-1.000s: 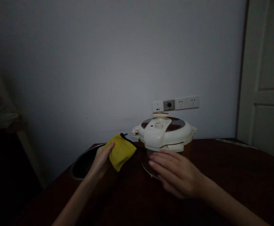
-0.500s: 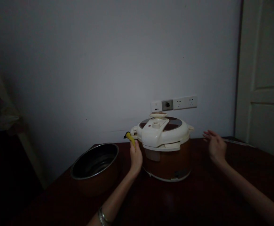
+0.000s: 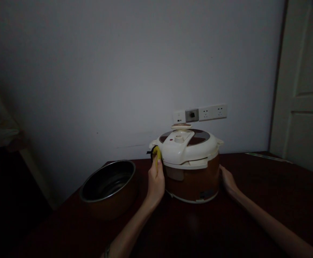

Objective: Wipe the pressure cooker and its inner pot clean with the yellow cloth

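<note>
An electric pressure cooker (image 3: 191, 179) with a brown body and a white lid stands on the dark table. At its left side, my left hand (image 3: 156, 182) is closed on a yellow cloth (image 3: 157, 153) with a black edge, just below the lid's rim. My right hand (image 3: 228, 180) rests against the cooker's right side, its fingers reaching round behind and partly hidden. To the left of my left hand sits a round pot (image 3: 110, 206), open at the top, with a dark inside and a metal rim.
Wall sockets (image 3: 212, 112) and a dark switch (image 3: 192, 115) are on the wall behind the cooker. A flat strip (image 3: 269, 157) lies at the table's back right, near a pale door (image 3: 311, 93). A pale bag (image 3: 4, 132) shows dimly at far left.
My right hand has come in from the right and now touches the cooker's side. My left hand has moved slightly up, pressing the yellow cloth closer to the cooker.
</note>
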The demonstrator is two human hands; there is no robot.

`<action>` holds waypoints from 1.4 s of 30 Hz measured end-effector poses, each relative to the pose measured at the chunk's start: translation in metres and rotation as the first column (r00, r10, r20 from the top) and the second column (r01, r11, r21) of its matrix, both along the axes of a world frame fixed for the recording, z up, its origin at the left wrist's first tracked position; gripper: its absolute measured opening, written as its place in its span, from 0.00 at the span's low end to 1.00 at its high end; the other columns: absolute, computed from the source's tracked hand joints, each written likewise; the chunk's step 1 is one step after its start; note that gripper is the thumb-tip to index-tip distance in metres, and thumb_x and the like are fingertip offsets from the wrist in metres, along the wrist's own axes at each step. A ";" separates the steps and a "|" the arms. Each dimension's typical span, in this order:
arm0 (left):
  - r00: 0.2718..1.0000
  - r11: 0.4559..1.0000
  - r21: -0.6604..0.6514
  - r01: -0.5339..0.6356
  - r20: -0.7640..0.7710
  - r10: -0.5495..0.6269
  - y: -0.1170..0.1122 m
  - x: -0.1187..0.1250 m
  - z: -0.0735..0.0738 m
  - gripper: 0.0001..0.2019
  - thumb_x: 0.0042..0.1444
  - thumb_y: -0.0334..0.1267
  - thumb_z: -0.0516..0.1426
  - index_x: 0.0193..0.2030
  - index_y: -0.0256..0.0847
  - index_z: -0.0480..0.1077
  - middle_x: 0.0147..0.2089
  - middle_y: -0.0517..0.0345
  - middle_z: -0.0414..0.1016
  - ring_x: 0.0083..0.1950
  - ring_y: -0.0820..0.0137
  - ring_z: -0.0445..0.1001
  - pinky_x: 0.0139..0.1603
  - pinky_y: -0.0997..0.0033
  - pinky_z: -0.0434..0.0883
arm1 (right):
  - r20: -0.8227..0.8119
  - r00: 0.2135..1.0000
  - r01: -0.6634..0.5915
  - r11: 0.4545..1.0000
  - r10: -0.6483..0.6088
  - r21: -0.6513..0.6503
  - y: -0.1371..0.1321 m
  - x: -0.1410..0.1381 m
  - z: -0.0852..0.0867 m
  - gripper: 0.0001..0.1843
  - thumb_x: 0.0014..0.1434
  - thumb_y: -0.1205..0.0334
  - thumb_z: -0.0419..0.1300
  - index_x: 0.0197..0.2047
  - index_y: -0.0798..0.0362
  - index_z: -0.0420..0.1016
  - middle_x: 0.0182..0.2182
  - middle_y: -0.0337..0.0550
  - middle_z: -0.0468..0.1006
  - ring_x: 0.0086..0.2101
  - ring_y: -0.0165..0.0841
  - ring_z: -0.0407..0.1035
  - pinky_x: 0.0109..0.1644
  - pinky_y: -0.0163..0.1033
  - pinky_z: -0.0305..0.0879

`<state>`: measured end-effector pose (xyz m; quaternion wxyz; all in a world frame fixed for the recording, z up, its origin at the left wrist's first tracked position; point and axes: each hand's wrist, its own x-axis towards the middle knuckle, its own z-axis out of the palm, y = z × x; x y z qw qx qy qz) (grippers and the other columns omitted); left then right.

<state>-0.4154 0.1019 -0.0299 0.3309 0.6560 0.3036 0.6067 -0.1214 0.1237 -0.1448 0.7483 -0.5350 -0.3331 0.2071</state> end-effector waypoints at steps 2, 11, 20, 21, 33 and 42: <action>0.999 0.999 0.015 0.031 -0.012 -0.031 -0.005 -0.004 0.005 0.22 0.61 0.47 0.45 0.55 0.38 0.66 0.59 0.50 0.66 0.61 0.62 0.61 0.63 0.61 0.55 | -0.034 0.998 -0.054 0.998 0.053 -0.035 0.001 0.003 -0.003 0.18 0.48 0.52 0.53 0.37 0.52 0.78 0.42 0.45 0.79 0.46 0.41 0.70 0.52 0.44 0.64; 0.996 0.999 0.001 0.034 -0.077 -0.034 -0.046 0.004 -0.010 0.25 0.63 0.45 0.42 0.65 0.36 0.53 0.66 0.47 0.54 0.66 0.64 0.53 0.65 0.60 0.53 | -0.004 1.000 -0.011 0.998 0.011 -0.059 0.009 0.010 -0.017 0.22 0.48 0.50 0.52 0.41 0.52 0.77 0.47 0.41 0.76 0.52 0.42 0.65 0.57 0.44 0.59; 0.707 0.740 0.647 -0.184 -0.437 0.557 -0.025 0.022 -0.076 0.34 0.63 0.33 0.43 0.67 0.30 0.23 0.67 0.30 0.43 0.67 0.54 0.40 0.59 0.50 0.63 | 0.009 0.999 -0.053 0.999 0.053 0.000 0.006 0.010 -0.016 0.23 0.47 0.49 0.54 0.42 0.52 0.77 0.50 0.40 0.74 0.53 0.42 0.64 0.57 0.43 0.58; 0.661 0.676 0.714 -0.182 -0.419 0.622 -0.024 0.022 -0.080 0.35 0.62 0.33 0.44 0.67 0.28 0.22 0.65 0.27 0.46 0.66 0.52 0.41 0.57 0.50 0.65 | 0.007 0.998 -0.056 0.998 0.056 0.007 0.006 0.010 -0.016 0.23 0.47 0.49 0.55 0.42 0.52 0.77 0.49 0.40 0.74 0.53 0.42 0.64 0.58 0.43 0.58; 0.528 0.433 0.901 -0.033 -0.352 0.773 -0.028 0.040 -0.073 0.27 0.58 0.37 0.52 0.60 0.20 0.53 0.58 0.23 0.62 0.64 0.44 0.50 0.55 0.46 0.65 | -0.049 0.992 -0.111 0.989 0.116 0.101 0.008 0.007 -0.013 0.18 0.46 0.49 0.57 0.36 0.49 0.77 0.44 0.38 0.78 0.48 0.40 0.68 0.53 0.44 0.62; 0.661 0.535 0.683 0.498 -0.698 0.277 -0.036 0.060 -0.066 0.23 0.62 0.33 0.44 0.62 0.24 0.52 0.64 0.37 0.56 0.68 0.60 0.47 0.63 0.59 0.58 | -0.049 0.998 -0.042 0.991 0.048 0.126 -0.005 0.003 0.025 0.15 0.43 0.51 0.59 0.32 0.50 0.75 0.33 0.42 0.80 0.40 0.39 0.72 0.44 0.43 0.68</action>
